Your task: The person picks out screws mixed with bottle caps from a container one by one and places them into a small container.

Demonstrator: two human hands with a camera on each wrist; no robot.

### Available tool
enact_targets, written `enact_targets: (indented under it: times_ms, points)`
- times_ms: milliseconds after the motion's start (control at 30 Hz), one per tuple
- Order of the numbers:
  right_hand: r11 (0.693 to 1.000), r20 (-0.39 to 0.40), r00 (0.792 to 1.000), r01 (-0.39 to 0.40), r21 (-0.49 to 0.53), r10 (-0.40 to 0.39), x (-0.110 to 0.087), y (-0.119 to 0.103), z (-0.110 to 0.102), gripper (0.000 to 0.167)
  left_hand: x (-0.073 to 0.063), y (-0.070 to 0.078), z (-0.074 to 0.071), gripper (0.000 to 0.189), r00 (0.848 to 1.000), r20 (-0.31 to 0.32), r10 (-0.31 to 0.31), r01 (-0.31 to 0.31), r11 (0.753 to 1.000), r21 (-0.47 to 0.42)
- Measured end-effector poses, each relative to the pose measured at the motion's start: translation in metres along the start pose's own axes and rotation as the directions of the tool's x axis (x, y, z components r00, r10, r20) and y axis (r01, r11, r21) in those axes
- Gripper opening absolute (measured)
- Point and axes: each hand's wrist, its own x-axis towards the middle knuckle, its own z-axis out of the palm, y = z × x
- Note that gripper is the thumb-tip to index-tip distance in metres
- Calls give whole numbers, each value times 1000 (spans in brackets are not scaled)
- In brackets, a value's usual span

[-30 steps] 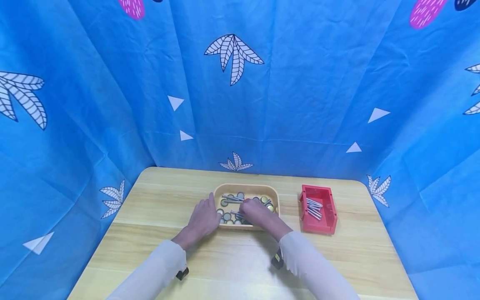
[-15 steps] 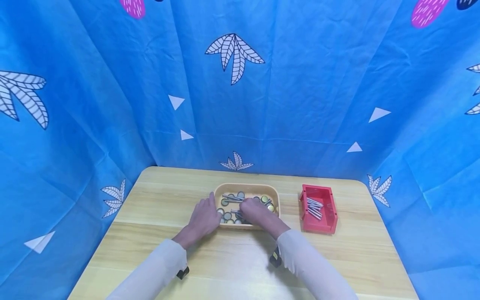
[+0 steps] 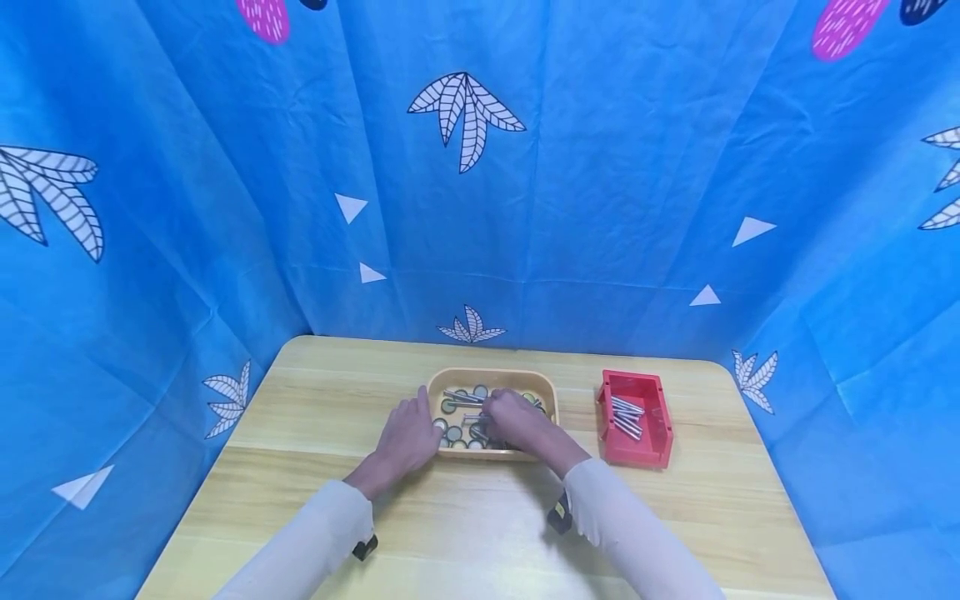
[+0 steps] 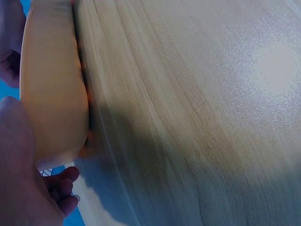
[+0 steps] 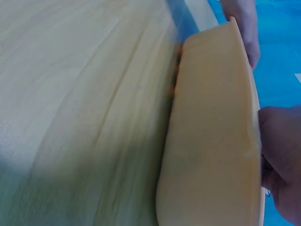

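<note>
In the head view, a tan plastic tray (image 3: 517, 372) holds several silver bolts (image 3: 465, 397) and several small round caps (image 3: 454, 433), some greyish, some gold. My left hand (image 3: 405, 437) grips the tray's left end; in the left wrist view the thumb (image 4: 14, 127) lies at the rim and the fingers curl outside the wall. My right hand (image 3: 517, 421) reaches down into the tray with fingers curled, its fingertips beside a bolt (image 3: 472, 417). Those fingertips are hidden in the right wrist view behind the tray wall, so I cannot tell whether they pinch the bolt.
A red open-front bin (image 3: 637, 454) with several silver bolts (image 3: 627, 417) inside stands right of the tray. Both rest on a light wooden table (image 3: 337, 367). A blue patterned curtain (image 3: 600, 208) surrounds the back and sides.
My right hand has shifted slightly right and back inside the tray, covering some caps at its right. A bolt by its fingertips has shifted slightly too. My left hand stays at the tray's end.
</note>
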Motion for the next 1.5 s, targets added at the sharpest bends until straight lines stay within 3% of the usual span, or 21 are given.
enact_targets:
  times_ms: [267, 400, 667, 900, 1067, 1367, 1500]
  points:
    - [998, -29, 999, -44, -48, 42, -8, 5, -11, 18, -1, 0, 1, 81, 1000, 0, -3, 3, 1000, 5]
    - [996, -68, 998, -18, -92, 12, -12, 11, -17, 23, -1, 0, 1, 81, 1000, 1, 5, -5, 1000, 3]
    - [993, -204, 977, 47, -105, -68, -22, 23, -25, 5, -1, -1, 0, 80, 1000, 5, 14, -14, 1000, 9]
    - [985, -255, 963, 47, -167, -89, -34, 31, -34, 11, -1, -1, 0, 80, 1000, 3, 9, -9, 1000, 8]
    - [986, -252, 967, 3, -169, -46, -46, 36, -43, 15, -1, -1, 0, 80, 1000, -2, 10, -10, 1000, 7]
    - [984, -211, 973, -125, -127, 97, -69, 47, -58, 9, -2, 0, 1, 81, 1000, 5, -5, 5, 1000, -5]
    - [980, -229, 968, -136, -144, 101, -78, 55, -62, 13, -2, 0, 1, 81, 1000, 10, -11, 11, 1000, 2]
